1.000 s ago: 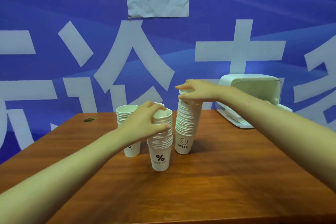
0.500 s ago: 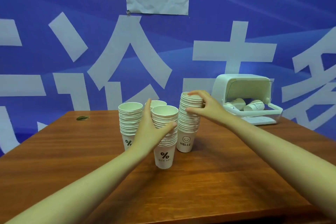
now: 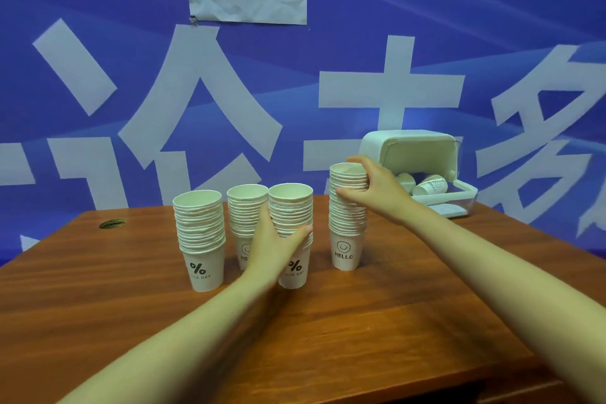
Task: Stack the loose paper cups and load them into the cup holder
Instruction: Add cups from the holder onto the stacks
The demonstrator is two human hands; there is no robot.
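Four cup stacks stand on the desk (image 3: 360,321), left of the cup holder (image 3: 423,154). The right hand (image 3: 377,193) grips the tallest stack (image 3: 348,216), nearest the holder, probably to load it; the left hand (image 3: 275,243) clasps its neighbouring stack (image 3: 292,216), likely steadying it.

Left hand (image 3: 273,244) and right hand (image 3: 377,195) seemingly curled, gripping

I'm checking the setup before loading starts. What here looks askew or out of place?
Two cups lie tipped on their sides in the white cup holder, loose rather than nested. The four stacks stand upright on the table.
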